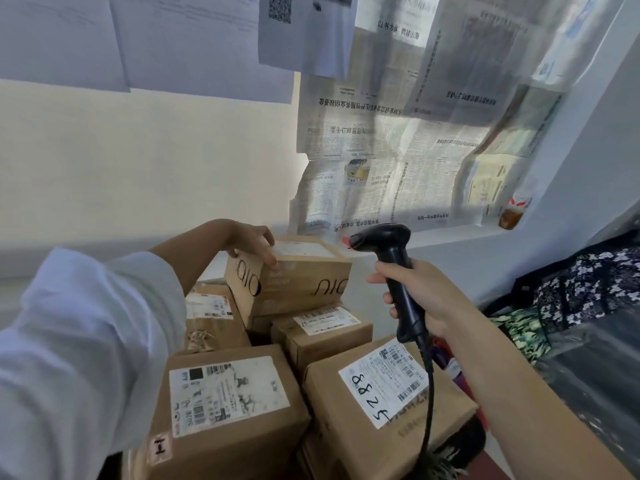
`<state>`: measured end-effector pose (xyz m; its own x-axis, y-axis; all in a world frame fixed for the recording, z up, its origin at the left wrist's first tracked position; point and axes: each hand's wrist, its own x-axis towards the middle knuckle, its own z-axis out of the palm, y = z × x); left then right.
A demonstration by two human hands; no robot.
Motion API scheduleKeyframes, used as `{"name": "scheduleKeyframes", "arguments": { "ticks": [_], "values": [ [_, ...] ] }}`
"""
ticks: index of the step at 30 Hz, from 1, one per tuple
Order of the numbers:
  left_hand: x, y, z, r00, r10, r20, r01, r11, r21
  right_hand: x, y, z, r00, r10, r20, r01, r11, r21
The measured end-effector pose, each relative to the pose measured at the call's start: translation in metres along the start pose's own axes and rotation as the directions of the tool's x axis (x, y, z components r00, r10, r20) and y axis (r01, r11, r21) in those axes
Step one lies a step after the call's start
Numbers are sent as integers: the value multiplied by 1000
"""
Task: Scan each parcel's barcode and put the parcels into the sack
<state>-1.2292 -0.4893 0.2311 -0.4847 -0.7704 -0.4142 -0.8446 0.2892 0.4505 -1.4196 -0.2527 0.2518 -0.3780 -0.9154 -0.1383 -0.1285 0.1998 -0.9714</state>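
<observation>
1. Parcels, all brown cardboard boxes, sit in a tight heap low in the view; the nearest one (225,407) carries a large worn white label on its top face.
2. Just right of it lies a second box (381,403) whose white label has "8825" handwritten in black marker beside printed barcodes.
3. A black coiled cable (428,393) hangs down across that box from the scanner.
4. The right hand (420,296) is closed around the grip of a black barcode scanner (391,268), held upright above the heap, its red-lit head pointing left toward the top parcel.
5. Behind the near boxes sits a smaller labelled box (322,329), and to the left another box (211,317) with a scuffed label.
6. On top of the heap rests the tilted top parcel (291,275), printed with black looping letters on its sides and a pale label on its upper face.
7. The left hand (251,244), in a pale blue sleeve (86,341), lies over that parcel's far left corner, fingers curled down onto its edge.
8. Dark patterned fabric (581,289) is piled at the right.
9. Farthest off, newspaper sheets (398,150) cover a window and paper notices (173,39) hang on the wall.
</observation>
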Motion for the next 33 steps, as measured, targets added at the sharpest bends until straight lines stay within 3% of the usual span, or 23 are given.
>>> {"name": "scheduleKeyframes", "arguments": {
  "ticks": [5, 12, 21, 24, 29, 33],
  "values": [
    [0, 4, 0, 999, 14, 40, -14, 1000, 5, -2, 2, 3, 1000, 7, 10, -7, 1000, 16],
    [-23, 7, 9, 999, 41, -22, -39, 997, 71, -18, 1, 7, 999, -5, 35, 5, 1000, 7],
    [-94, 6, 27, 947, 166, -274, -152, 986, 73, -56, 6, 10, 994, -39, 104, 40, 999, -7],
    [-129, -1, 43, 899, 190, -396, -172, 982, 79, -74, 11, 14, 991, -83, 103, 86, 996, -24],
    [-195, -29, 83, 806, 110, -582, -128, 992, 10, -105, 19, 33, 978, -103, 182, 112, 993, -40],
    [-258, -74, 115, 751, -31, -659, 8, 999, -38, -130, 25, 72, 943, -137, 304, 180, 977, -115]
  ]
}}
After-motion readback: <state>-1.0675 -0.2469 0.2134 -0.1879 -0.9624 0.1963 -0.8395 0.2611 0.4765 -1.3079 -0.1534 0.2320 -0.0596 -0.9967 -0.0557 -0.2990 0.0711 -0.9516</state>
